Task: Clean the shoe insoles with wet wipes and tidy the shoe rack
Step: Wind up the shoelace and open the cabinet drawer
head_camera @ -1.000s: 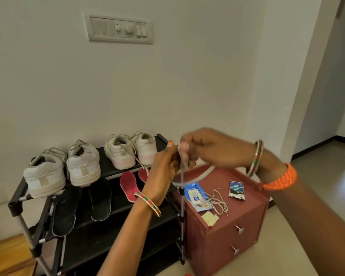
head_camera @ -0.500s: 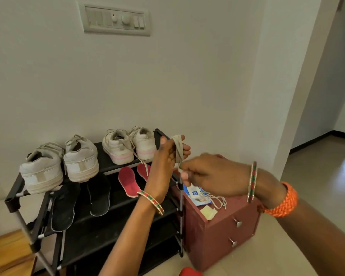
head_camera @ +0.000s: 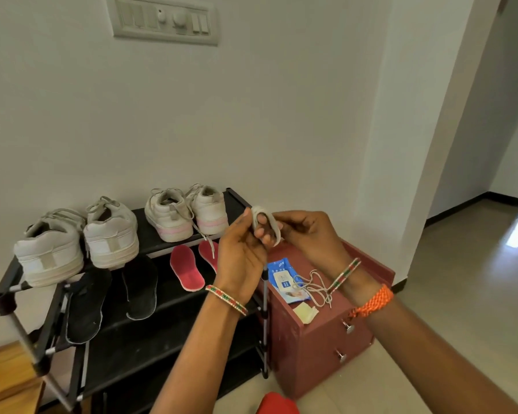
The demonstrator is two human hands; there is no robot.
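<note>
A grey shoelace (head_camera: 266, 222) is wound in loops round the fingers of my left hand (head_camera: 243, 249), held up above the rack's right end. My right hand (head_camera: 308, 237) pinches the lace's free end beside it. On the black shoe rack (head_camera: 45, 321), two pairs of white sneakers (head_camera: 81, 240) (head_camera: 189, 213) stand on the top shelf. Two black insoles (head_camera: 114, 297) and two red insoles (head_camera: 192, 267) lie on the shelf below. A blue wet-wipes pack (head_camera: 281, 277) lies on the maroon drawer cabinet (head_camera: 311, 354), with another loose lace (head_camera: 314, 286) beside it.
A small yellowish scrap (head_camera: 304, 312) lies at the cabinet's front edge. A switch panel (head_camera: 162, 20) is on the wall above. A wooden surface (head_camera: 6, 380) sits at the lower left, and something red (head_camera: 277, 403) at the bottom edge. Tiled floor opens to the right.
The long hanging loop of lace has been wound up round my left fingers. My right hand came up close to the left, and the view tilted down slightly.
</note>
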